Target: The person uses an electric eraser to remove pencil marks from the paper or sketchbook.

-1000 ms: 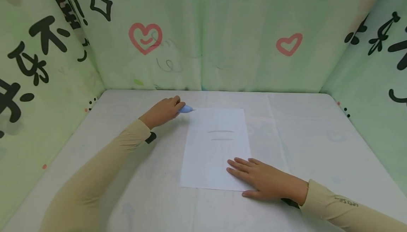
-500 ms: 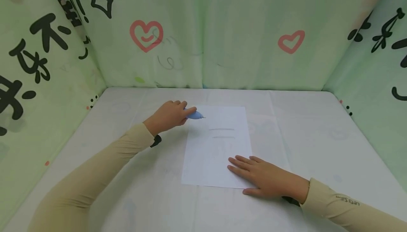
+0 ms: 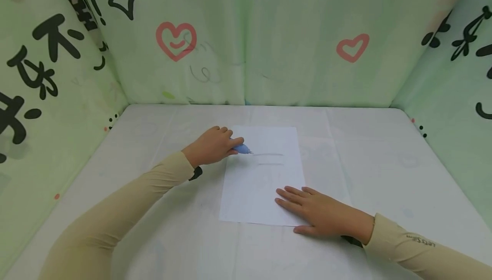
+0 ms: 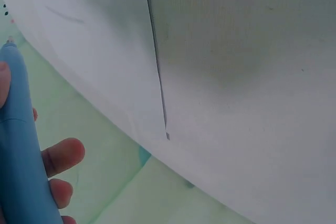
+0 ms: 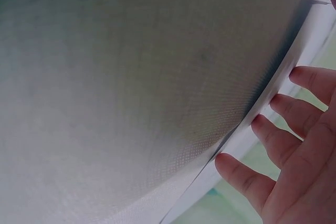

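My left hand (image 3: 211, 145) grips a thick light-blue pen-like tool (image 3: 243, 149) with a narrow tip. Its tip is right at the left end of the upper of two faint grey lines (image 3: 270, 155) on a white sheet of paper (image 3: 250, 199). Seen from the left wrist, the blue tool (image 4: 23, 135) lies along the fingers, its tip pointing up. My right hand (image 3: 315, 211) lies flat with spread fingers on the sheet's lower right corner. In the right wrist view its fingertips (image 5: 228, 163) press at the paper's edge.
A white cloth covers the table (image 3: 184, 246). Pale green curtains (image 3: 292, 75) with red hearts and black characters stand at the back and on both sides. A dark wrist strap (image 3: 196, 173) shows at the left sleeve.
My left hand has moved right and toward me with the blue tool, from the sheet's upper left corner to the upper line. The right hand stays in place on the paper.
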Available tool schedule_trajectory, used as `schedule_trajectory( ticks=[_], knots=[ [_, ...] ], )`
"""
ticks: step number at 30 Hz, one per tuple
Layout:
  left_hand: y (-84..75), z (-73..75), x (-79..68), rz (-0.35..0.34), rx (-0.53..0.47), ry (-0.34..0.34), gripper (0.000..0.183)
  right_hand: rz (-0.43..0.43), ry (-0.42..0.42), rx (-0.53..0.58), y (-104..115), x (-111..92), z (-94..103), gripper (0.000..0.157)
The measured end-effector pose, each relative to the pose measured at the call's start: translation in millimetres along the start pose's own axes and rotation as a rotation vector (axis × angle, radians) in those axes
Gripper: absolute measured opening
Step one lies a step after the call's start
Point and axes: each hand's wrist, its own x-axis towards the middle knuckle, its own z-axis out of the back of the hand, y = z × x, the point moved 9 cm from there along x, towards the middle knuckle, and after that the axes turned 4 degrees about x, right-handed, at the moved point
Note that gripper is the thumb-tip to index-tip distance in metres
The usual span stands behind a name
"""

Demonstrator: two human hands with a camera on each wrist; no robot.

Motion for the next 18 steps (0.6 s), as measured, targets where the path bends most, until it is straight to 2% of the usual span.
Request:
schedule_trajectory(
  ticks=[7,14,18],
  knots=[
    [-3.0,-4.1,4.3,-0.006,0.021,-0.018,0.023,-0.019,0.024,0.032,-0.5,0.4,0.4,0.063],
    [-2.2,-11.0,9.2,0.043,0.049,-0.014,0.024,-0.028,0.041,0.036,-1.0,0.3,0.2,0.063],
    [-2.2,-10.7,10.5,0.044,0.065,-0.018,0.023,-0.030,0.042,0.032,-1.5,0.5,-0.5,0.063]
  ],
)
